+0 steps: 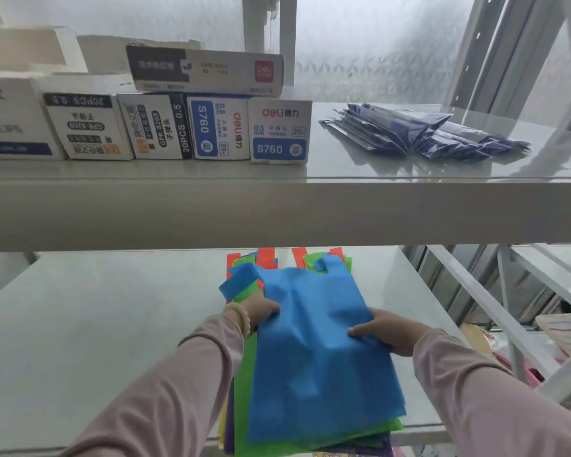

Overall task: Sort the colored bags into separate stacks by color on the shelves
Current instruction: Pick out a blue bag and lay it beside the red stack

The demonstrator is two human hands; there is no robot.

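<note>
Blue bag (317, 351), topmost on mixed stack (244, 400) of green, purple, orange; lower shelf (96, 341). Gripped at both edges: left hand (261, 310), right hand (388, 329). Dark blue packets (419, 135), upper shelf (277, 206), beside boxes (218, 127).

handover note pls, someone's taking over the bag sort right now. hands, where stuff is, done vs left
Left hand: gripping the left edge of the blue bag.
Right hand: gripping its right edge.
Blue bag lies on top of the mixed pile on the lower shelf; green, orange, purple and yellow show beneath.
Upper shelf: navy packets beside stationery boxes.
Done: no color stacks visible.
Left: sort the whole pile, blue first.
</note>
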